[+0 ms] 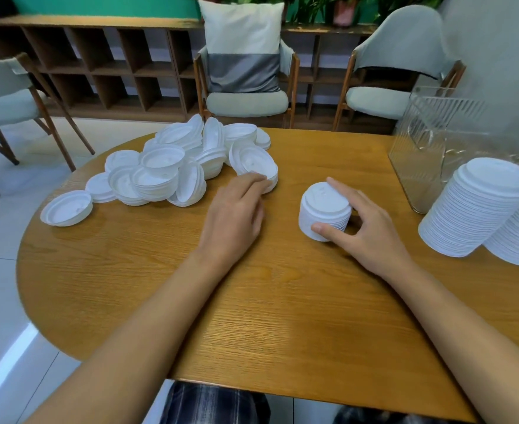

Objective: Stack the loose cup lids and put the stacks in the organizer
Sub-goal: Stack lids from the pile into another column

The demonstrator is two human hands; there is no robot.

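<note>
— Two tall stacks (472, 209) stood beside the organizer (429, 139); which step was that?

— Stacking, I judged. The right hand (368, 228) held the short stack (324, 212) on the table (282, 301), thumb and fingers curled round it. The left hand (233, 215) lay with fingers nearly straight, tips touching a lid (253, 160) at the edge of the pile (160, 175). Next it needed to pinch that lid and seat it squarely. No writing was readable.

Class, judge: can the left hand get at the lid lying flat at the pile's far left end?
Probably yes: only bare table lies between the left hand and that lid.
</note>
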